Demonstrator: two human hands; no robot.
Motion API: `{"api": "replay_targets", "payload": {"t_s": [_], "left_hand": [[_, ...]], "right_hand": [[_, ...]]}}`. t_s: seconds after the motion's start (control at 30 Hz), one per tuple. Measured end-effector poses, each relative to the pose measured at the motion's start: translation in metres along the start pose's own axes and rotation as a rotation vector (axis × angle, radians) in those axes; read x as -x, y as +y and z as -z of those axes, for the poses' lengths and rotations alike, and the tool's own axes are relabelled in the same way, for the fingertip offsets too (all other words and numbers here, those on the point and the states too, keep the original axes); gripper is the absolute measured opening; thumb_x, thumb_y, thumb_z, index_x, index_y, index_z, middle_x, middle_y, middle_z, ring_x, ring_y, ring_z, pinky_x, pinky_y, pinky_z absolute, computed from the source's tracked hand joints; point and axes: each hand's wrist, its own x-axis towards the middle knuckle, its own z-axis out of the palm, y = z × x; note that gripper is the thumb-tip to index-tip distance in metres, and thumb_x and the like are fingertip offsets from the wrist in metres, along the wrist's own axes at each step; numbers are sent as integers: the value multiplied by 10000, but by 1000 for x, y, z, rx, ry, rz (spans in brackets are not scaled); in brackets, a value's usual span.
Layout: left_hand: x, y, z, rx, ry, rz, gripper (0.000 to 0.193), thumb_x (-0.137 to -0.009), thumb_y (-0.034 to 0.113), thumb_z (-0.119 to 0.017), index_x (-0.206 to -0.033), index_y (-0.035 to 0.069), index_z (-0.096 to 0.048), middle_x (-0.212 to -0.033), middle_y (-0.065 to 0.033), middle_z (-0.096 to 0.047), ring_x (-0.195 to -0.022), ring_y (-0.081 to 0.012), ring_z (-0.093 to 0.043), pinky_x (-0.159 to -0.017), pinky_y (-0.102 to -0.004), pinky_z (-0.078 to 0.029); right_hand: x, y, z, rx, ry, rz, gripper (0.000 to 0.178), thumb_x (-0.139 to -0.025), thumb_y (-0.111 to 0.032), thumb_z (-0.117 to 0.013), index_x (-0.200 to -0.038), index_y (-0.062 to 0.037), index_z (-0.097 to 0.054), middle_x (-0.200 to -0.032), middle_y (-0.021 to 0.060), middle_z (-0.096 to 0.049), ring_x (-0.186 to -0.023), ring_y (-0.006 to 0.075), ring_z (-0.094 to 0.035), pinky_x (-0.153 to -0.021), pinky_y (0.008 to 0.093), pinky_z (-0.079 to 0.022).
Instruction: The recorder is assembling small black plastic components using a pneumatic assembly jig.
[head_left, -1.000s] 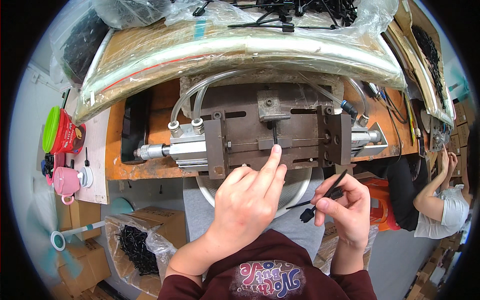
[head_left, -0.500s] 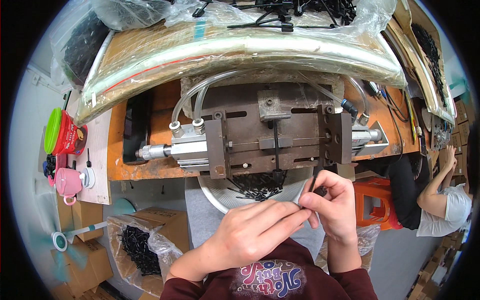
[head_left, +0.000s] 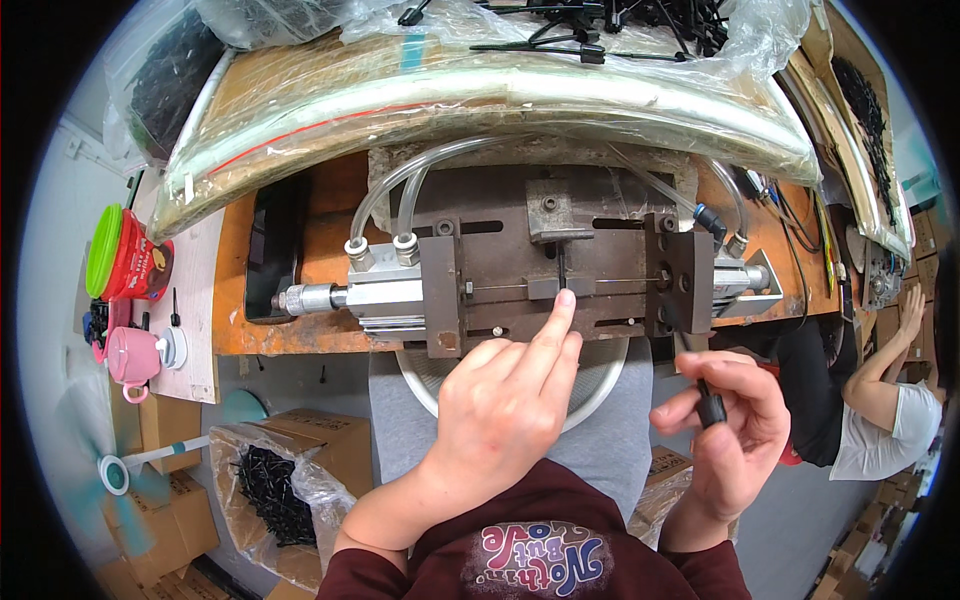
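My left hand (head_left: pixel 505 400) reaches over the brown metal fixture (head_left: pixel 500 255). Its index finger is stretched out, the tip touching a thin black plastic rod (head_left: pixel 562 262) that lies across the small block at the fixture's middle. The rod's near end is hidden under the finger. To the right, in front of the fixture's right end block, my right hand (head_left: pixel 740 425) grips a black plastic stick with a thick knob (head_left: pixel 711 408) between curled fingers. Below the fixture a white perforated basket (head_left: pixel 605 385) is partly covered by my left hand.
Pneumatic cylinders (head_left: pixel 388 300) with clear hoses flank the fixture. A plastic-wrapped shelf (head_left: pixel 480 95) bearing black parts overhangs the back. A pink cup (head_left: pixel 132 358) and a red tub (head_left: pixel 145 265) stand left. Another person (head_left: pixel 885 420) sits at right.
My hands have moved apart: the left went forward onto the rod in the fixture, and the right moved outward to the right with the black stick.
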Motion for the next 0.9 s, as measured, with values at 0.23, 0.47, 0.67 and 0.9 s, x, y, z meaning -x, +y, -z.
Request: {"api": "replay_targets", "payload": {"t_s": [0.23,0.47,0.67,0.9], "left_hand": [[-2,1,0,-13,-6,16,240,-729,94,-796,-946,14,-733,-1211,-132,-706,-646,-166,-652,-618,-275,-520],[1,-5,2,56,0,4,262,-719,92,-805,-963,25,-737,-1202,-118,-712,-643,-170,-653,-604,-281,-519],[23,-6,32,228,-160,31,294,-696,136,-830,-959,37,-744,-1126,-69,-739,-661,-175,-671,-600,-292,-527],[31,-9,50,573,-32,150,313,-686,244,-865,-895,39,-752,-945,-75,-765,-660,-139,-699,-587,-246,-515]], "right_hand": [[0,15,8,518,-160,299,346,-672,46,-861,-942,29,-644,-1417,326,-455,-940,297,-739,-767,340,-621],[-16,34,-7,933,-295,442,259,-703,3,-822,-930,32,-699,-1202,212,-674,-878,292,-714,-737,348,-588],[-24,42,-15,1105,-436,494,232,-713,-15,-728,-939,10,-677,-1229,199,-682,-690,191,-680,-612,286,-530],[-31,49,-29,1281,-408,490,277,-698,-32,-800,-945,-40,-673,-1261,122,-688,-525,153,-542,-525,266,-455]]}}
